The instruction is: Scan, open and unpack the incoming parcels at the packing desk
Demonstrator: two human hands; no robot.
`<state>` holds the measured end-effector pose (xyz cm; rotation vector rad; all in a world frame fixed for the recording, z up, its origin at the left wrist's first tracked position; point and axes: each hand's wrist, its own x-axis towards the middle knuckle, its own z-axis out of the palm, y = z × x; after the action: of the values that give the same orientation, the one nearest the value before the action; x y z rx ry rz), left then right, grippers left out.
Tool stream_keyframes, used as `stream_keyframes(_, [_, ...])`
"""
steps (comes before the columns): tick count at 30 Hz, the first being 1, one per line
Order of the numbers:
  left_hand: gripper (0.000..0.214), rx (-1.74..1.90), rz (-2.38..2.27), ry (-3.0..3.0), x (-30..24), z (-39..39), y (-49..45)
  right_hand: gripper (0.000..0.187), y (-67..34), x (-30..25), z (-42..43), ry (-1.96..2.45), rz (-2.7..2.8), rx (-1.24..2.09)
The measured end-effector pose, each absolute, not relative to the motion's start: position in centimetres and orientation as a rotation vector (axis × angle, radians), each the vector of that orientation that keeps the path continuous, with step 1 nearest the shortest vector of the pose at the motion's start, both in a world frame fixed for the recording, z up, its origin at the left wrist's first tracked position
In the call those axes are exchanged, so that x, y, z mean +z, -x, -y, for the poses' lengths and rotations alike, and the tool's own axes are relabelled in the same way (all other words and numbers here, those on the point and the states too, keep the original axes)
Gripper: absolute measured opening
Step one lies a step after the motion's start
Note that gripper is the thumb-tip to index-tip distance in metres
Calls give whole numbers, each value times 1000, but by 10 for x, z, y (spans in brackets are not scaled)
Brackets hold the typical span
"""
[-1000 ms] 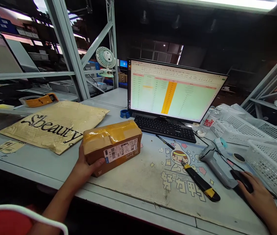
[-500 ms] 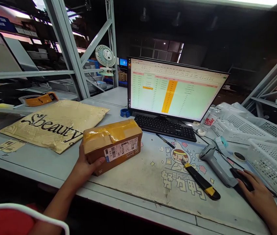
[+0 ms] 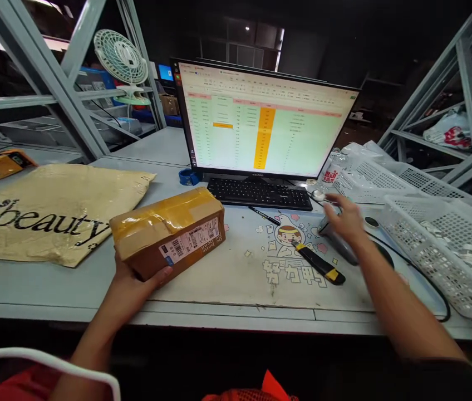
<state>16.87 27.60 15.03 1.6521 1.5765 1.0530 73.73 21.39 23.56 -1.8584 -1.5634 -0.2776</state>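
Note:
My left hand (image 3: 131, 287) grips the near left end of a cardboard box (image 3: 190, 267), its thumb on the front face and its other fingers hidden. Shiny tape covers the box's top, and a white barcode label (image 3: 190, 240) is on its front. My right hand (image 3: 347, 220), slightly blurred, is over a grey barcode scanner (image 3: 336, 242), fingers apart and stretched toward a small white round object (image 3: 318, 195). Whether it touches the scanner I cannot tell. A black and yellow utility knife (image 3: 317, 263) lies between the hands on the printed mat.
A yellow mailer bag (image 3: 52, 206) marked "beauty" lies at left. Behind are a monitor (image 3: 261, 122), a keyboard (image 3: 261, 194) and a blue tape roll (image 3: 188, 177). A pen (image 3: 264, 215) lies nearby. White plastic baskets (image 3: 436, 250) line the right side. A fan (image 3: 121, 58) stands back left.
My right hand has left the computer mouse and moved forward and left, over the scanner. My left hand stays on the box. The whole view has shifted to the right.

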Motion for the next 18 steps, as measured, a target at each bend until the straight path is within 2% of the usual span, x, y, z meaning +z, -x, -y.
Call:
stream_keyframes(4, [123, 1044, -1598, -1635, 149, -277, -168, 48, -665, 223, -327, 1988, 1801, -18])
stream_keyframes(8, [124, 1092, -1563, -1607, 150, -275, -169, 56, -631, 204, -389, 2108, 1801, 12])
stream_keyframes(13, [129, 1095, -1519, -1603, 150, -275, -168, 60, -625, 206, -404, 2175, 1828, -1])
stream_keyframes(18, [128, 1148, -1493, -1602, 149, -272, -169, 61, -646, 225, -374, 2115, 1939, -10])
